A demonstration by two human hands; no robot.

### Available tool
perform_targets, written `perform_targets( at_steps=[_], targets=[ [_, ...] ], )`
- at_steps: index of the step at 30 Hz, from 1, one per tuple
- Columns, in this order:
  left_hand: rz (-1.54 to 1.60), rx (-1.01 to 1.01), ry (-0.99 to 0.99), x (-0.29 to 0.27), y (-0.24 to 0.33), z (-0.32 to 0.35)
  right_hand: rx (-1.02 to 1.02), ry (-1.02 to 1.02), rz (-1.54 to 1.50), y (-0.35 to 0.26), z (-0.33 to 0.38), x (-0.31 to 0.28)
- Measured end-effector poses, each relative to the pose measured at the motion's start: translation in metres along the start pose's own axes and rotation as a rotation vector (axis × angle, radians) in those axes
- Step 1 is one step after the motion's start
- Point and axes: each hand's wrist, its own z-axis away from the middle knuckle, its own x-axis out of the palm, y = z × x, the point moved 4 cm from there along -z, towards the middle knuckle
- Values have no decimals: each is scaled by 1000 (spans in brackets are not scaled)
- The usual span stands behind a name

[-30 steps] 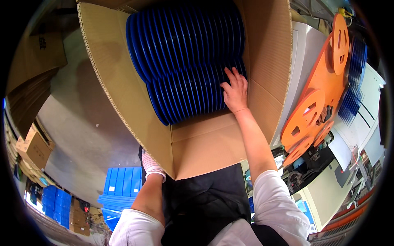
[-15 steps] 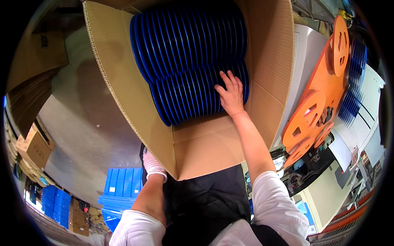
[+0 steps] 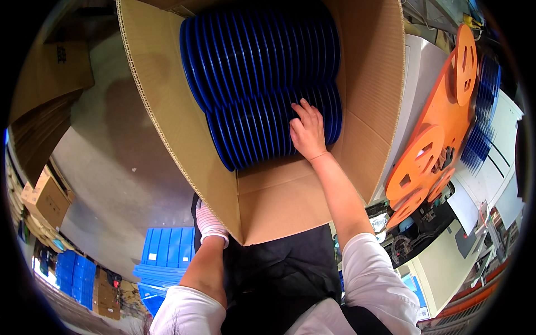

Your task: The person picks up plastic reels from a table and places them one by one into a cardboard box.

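A tall cardboard box stands open in front of me. Inside, two rows of thin blue discs stand on edge, packed side by side. My bare right hand reaches into the box over the right part of the nearer row. Its fingers are partly bent and apart, with the fingertips at the disc edges, and no disc is lifted. My left hand, in a pale striped glove, is against the outside of the box near its lower left corner; the box hides its fingers.
Right of the box is an orange board with round slotted plates. Beyond it, more blue discs sit on a white surface. Blue plastic crates are stacked at lower left. Cardboard boxes stand along the far left, beside grey floor.
My right hand has shifted slightly left along the disc row, and its fingers have drawn closer together. The box appears a little further right in view. My left hand stays at the box.
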Motion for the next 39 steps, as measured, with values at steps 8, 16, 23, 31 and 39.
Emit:
perform_targets(
  at_steps=[8, 16, 23, 31, 39],
  targets=[
    [-112, 29, -11, -17, 10, -1, 6, -90, -65, -12, -8, -10],
    [-95, 24, -17, -29, 17, -1, -1, -68, -114, -22, -10, 6],
    [53, 24, 30, 1, 0, -1, -98, -91, -90, -33, -13, 9],
    [-63, 13, -47, -25, 11, -1, 27, -92, -154, -46, -20, 7],
    [-75, 31, -104, -34, 14, -2, -73, -52, -124, -58, -20, 20]
  ],
)
